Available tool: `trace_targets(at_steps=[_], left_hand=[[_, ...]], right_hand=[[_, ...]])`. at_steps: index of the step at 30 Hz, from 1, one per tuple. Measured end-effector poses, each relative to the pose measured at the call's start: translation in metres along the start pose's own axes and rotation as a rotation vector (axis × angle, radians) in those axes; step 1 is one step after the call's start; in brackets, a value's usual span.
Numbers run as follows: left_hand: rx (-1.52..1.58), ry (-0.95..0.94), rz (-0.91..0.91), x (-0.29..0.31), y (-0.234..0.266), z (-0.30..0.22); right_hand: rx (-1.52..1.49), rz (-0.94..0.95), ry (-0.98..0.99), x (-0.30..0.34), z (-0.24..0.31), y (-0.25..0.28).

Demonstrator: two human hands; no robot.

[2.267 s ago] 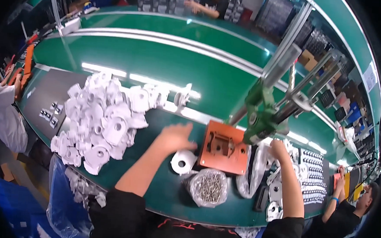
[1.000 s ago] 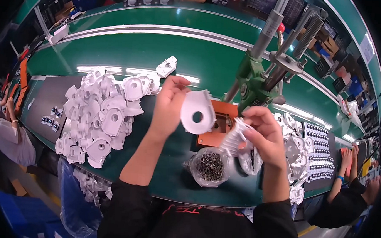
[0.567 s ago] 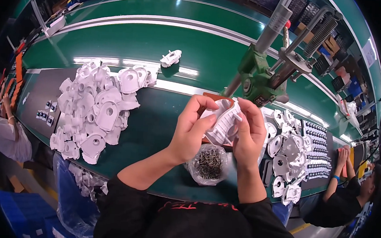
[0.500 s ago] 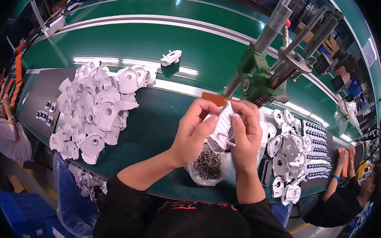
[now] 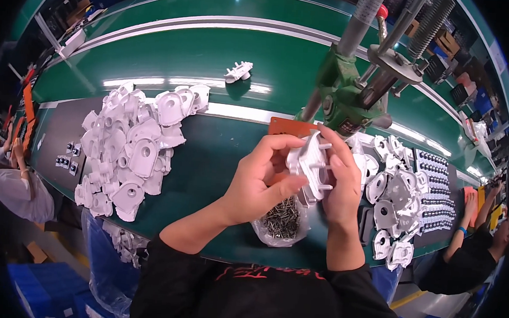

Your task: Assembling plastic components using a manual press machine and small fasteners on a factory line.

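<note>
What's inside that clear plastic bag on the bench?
The plastic bag holds a heap of slim metal pieces, resembling screws or pins. The left hand and the white part cover the bag's far edge; whatever lies beneath the heap cannot be seen.

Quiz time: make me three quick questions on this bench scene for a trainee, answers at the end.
1. True or false: the left hand and the right hand are both on the same white part.
2. What fills the clear plastic bag on the bench?
3. Fill in the blank: the painted body of the press beyond the hands is ____.

Key:
1. True.
2. Small metal pieces.
3. Green.
</note>
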State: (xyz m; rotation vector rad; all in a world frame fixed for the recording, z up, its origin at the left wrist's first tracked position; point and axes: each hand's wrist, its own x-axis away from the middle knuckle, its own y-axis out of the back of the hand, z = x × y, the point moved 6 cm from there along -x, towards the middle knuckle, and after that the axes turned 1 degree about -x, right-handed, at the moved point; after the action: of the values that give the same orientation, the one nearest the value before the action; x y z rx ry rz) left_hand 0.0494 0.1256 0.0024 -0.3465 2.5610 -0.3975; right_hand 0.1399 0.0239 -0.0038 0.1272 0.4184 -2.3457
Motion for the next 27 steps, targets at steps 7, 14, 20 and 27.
trace_targets(at_steps=[7,14,20,27], left_hand=[[-0.241,0.038,0.004,0.000,0.016,-0.023],[-0.366,-0.036,-0.071,-0.003,0.042,-0.045],[-0.537,0.143,0.121,-0.005,0.032,-0.031],[-0.533,0.406,0.346,-0.007,0.013,0.039]], right_hand=[[0.435,0.294,0.086,0.005,0.012,-0.010],[0.130,0.172,-0.067,0.007,0.020,-0.007],[0.087,0.182,0.039,0.007,0.026,0.001],[-0.156,0.158,-0.026,0.008,0.034,0.015]])
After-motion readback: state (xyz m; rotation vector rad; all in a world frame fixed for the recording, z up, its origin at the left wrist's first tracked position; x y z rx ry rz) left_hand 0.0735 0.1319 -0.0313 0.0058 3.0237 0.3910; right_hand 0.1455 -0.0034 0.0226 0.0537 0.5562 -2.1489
